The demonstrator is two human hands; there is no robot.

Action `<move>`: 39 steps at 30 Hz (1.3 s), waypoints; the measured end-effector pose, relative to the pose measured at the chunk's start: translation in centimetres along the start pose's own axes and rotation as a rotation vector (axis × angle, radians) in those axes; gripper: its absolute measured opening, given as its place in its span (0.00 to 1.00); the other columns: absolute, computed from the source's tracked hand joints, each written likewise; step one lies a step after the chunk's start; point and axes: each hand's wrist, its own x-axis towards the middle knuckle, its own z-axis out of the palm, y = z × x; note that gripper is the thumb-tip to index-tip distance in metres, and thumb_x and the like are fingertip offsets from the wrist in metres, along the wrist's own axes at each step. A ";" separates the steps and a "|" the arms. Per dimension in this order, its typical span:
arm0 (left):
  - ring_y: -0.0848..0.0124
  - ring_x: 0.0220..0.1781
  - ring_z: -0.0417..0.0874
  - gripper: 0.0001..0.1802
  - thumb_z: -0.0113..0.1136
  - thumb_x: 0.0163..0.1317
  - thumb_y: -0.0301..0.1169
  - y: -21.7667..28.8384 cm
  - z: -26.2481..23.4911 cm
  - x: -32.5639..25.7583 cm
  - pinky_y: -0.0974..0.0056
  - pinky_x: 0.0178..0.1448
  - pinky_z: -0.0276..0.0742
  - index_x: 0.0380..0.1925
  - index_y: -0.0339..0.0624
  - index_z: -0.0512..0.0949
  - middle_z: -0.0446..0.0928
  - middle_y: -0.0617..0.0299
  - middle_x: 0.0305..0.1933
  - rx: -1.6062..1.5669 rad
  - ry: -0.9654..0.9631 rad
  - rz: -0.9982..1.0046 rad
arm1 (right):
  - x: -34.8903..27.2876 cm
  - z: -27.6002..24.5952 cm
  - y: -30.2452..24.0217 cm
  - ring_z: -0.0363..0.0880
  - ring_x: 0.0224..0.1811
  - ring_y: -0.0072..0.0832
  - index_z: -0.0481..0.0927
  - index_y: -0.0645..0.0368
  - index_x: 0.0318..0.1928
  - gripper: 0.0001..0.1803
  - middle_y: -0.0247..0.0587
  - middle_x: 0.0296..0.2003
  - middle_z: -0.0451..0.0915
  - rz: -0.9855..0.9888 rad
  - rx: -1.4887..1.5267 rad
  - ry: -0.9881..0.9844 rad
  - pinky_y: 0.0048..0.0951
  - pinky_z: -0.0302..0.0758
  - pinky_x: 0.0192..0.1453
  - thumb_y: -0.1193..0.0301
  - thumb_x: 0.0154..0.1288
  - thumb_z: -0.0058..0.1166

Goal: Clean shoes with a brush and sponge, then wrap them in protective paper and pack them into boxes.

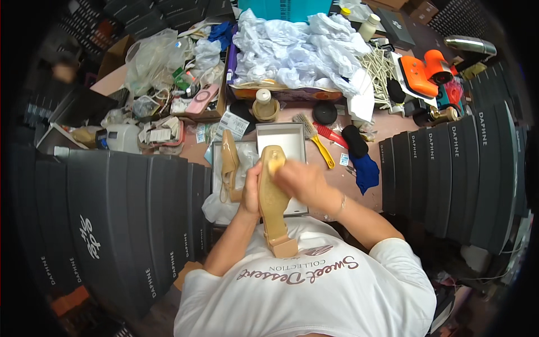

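Observation:
A tan shoe with a block heel (274, 199) is held sole up in front of my chest, its toe away from me and its heel near my shirt. My left hand (251, 190) is closed round its left edge near the front. My right hand (306, 182), slightly smeared by motion, presses a small pale yellow piece (275, 165) onto the front of the sole. Its fingers partly hide that piece, so its kind is unclear. The matching tan shoe (228, 160) lies among white tissue (246, 160) in an open shoe box (306, 163) beneath.
Tall stacks of dark shoe boxes (120, 224) wall in the left, with more boxes (449, 174) at the right. Beyond lie a yellow-handled brush (323, 149), a blue cloth (367, 173), a bottle (264, 104), a pink phone (202, 99) and a carton of crumpled tissue (297, 53).

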 end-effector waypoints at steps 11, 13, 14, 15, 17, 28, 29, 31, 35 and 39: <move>0.65 0.43 0.82 0.29 0.33 0.68 0.50 -0.7 -1.1 -1.1 0.60 0.48 0.79 0.54 0.40 0.70 0.79 0.55 0.45 0.078 0.057 0.062 | -2.1 -0.1 -3.7 0.79 0.22 0.36 0.70 0.55 0.30 0.08 0.36 0.23 0.75 -0.150 0.005 -0.150 0.37 0.74 0.21 0.68 0.52 0.54; 0.63 0.42 0.82 0.28 0.33 0.68 0.50 -1.2 -2.7 -0.5 0.59 0.48 0.80 0.53 0.39 0.71 0.79 0.53 0.45 0.014 -0.004 0.049 | -0.2 0.0 -2.6 0.80 0.22 0.35 0.71 0.56 0.32 0.09 0.38 0.24 0.76 -0.072 -0.074 -0.176 0.37 0.74 0.20 0.67 0.53 0.53; 0.62 0.42 0.82 0.27 0.33 0.68 0.49 -1.6 -3.8 -0.1 0.60 0.47 0.80 0.51 0.39 0.72 0.79 0.53 0.45 -0.071 -0.004 0.042 | -0.9 -0.1 -3.9 0.80 0.22 0.36 0.72 0.57 0.32 0.09 0.40 0.24 0.76 -0.106 -0.088 -0.196 0.37 0.74 0.20 0.67 0.53 0.53; 0.65 0.43 0.81 0.27 0.34 0.69 0.49 -0.7 -2.0 -0.4 0.61 0.48 0.79 0.50 0.40 0.72 0.79 0.55 0.44 0.012 0.078 0.055 | -0.8 0.1 -4.5 0.79 0.21 0.37 0.72 0.58 0.31 0.09 0.42 0.23 0.76 -0.140 -0.106 -0.198 0.37 0.74 0.20 0.67 0.53 0.53; 0.68 0.43 0.81 0.26 0.35 0.68 0.50 -0.2 -2.1 -0.6 0.63 0.48 0.78 0.48 0.40 0.73 0.78 0.58 0.42 0.033 0.176 -0.016 | -1.2 0.3 -5.7 0.79 0.20 0.37 0.72 0.59 0.30 0.08 0.43 0.23 0.76 -0.239 -0.090 -0.199 0.37 0.74 0.20 0.68 0.53 0.53; 0.64 0.40 0.82 0.29 0.31 0.66 0.49 0.1 -2.9 -0.5 0.59 0.45 0.80 0.48 0.39 0.74 0.79 0.50 0.43 -0.039 -0.077 0.005 | -1.2 -0.1 -0.6 0.79 0.21 0.31 0.69 0.54 0.29 0.06 0.34 0.21 0.72 -0.192 -0.037 -0.011 0.33 0.74 0.20 0.70 0.53 0.52; 0.63 0.42 0.82 0.29 0.31 0.66 0.50 -0.4 -2.1 -1.0 0.59 0.46 0.79 0.50 0.40 0.73 0.78 0.50 0.45 -0.069 0.051 0.040 | -1.1 -0.2 -0.1 0.79 0.22 0.31 0.69 0.54 0.29 0.06 0.34 0.21 0.72 -0.163 -0.048 0.021 0.32 0.74 0.21 0.70 0.53 0.52; 0.67 0.44 0.80 0.27 0.32 0.68 0.49 0.1 0.0 -1.6 0.62 0.48 0.77 0.50 0.41 0.73 0.78 0.57 0.45 0.069 0.041 0.105 | -2.9 -1.5 -3.0 0.79 0.23 0.33 0.69 0.54 0.31 0.06 0.36 0.23 0.74 -0.320 -0.011 -0.100 0.34 0.74 0.21 0.70 0.54 0.51; 0.68 0.39 0.81 0.27 0.31 0.69 0.48 0.4 -1.0 0.9 0.60 0.44 0.78 0.48 0.39 0.73 0.79 0.57 0.41 0.110 -0.068 0.031 | 1.4 -1.7 0.6 0.77 0.23 0.42 0.72 0.60 0.28 0.06 0.43 0.23 0.76 0.123 0.025 -0.023 0.38 0.73 0.26 0.71 0.57 0.53; 0.63 0.58 0.72 0.25 0.45 0.66 0.43 0.9 -3.3 3.5 0.61 0.61 0.68 0.56 0.36 0.67 0.73 0.53 0.55 0.772 0.362 0.319 | 0.2 0.2 5.3 0.65 0.21 0.15 0.73 0.58 0.33 0.10 0.28 0.22 0.71 0.637 1.027 0.167 0.20 0.62 0.22 0.65 0.69 0.49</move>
